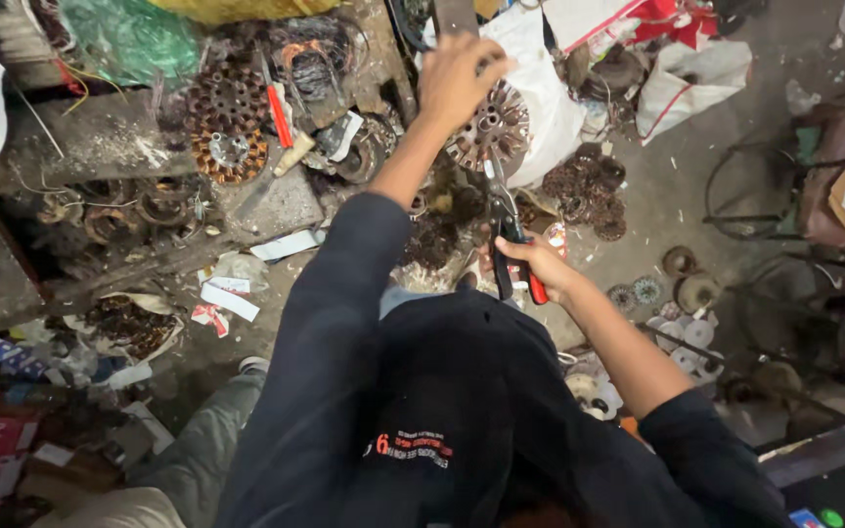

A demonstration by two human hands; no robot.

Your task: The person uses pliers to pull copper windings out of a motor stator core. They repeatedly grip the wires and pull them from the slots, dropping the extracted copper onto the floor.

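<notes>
Cluttered workshop floor (657,196), grey and littered with scrap, forms the background.

Left hand (457,73): arm extended forward; fingers curled over the top rim of a round motor stator (496,127), gripping it. The stator is a flat metal disc with radial slots and dull brown windings, resting against a white sack (550,108).

Right hand (535,264): fingers wrapped closed around the red-and-black handles of a pair of cutters (506,235). The dark metal blades point up from the fingers toward the stator's lower edge; whether they touch it cannot be told.

Left of the left fingers, a second copper-wound stator (229,122) lies on a dirty bench beside a red-handled screwdriver (279,112). Right of the cutters, a pile of dark wire coils (589,186) sits on the floor.
</notes>
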